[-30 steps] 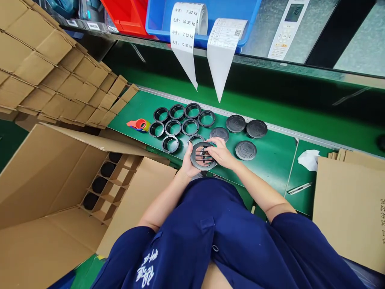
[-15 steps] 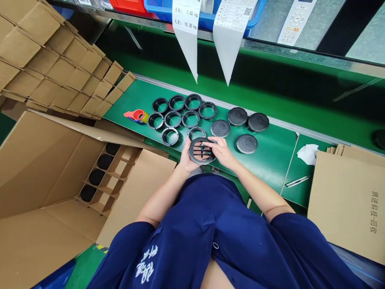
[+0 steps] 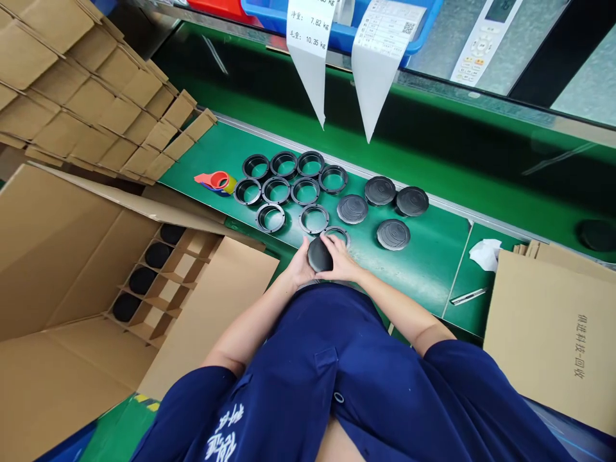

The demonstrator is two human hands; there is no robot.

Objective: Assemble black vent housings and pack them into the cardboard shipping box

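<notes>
Both my hands hold a round black air vent (image 3: 319, 255) close to my body, at the table's front edge. My left hand (image 3: 301, 264) cups it from the left side, while the fingers of my right hand (image 3: 341, 260) close around its right side. The face turned up looks smooth and dark; its far side is hidden. Just beyond my right fingers lies a black ring (image 3: 337, 235), partly covered. Another black ring (image 3: 314, 219) sits behind it, with several more such rings (image 3: 276, 190) in rows. To the right stand several closed black vents (image 3: 393, 235).
On the left, an open carton (image 3: 62, 276) has dividers and round black pieces (image 3: 142, 280). Red and yellow plastic pieces (image 3: 219, 181) lie by the rings. Right are a cutter knife (image 3: 468, 296), white tissue (image 3: 484, 255) and a cardboard box (image 3: 553, 333). Paper labels (image 3: 310, 70) hang from the shelf.
The vent showed an open ring with slats; now a smooth, solid face is up. My right hand has gone from fingers on the slats to gripping its side. The view has shifted slightly.
</notes>
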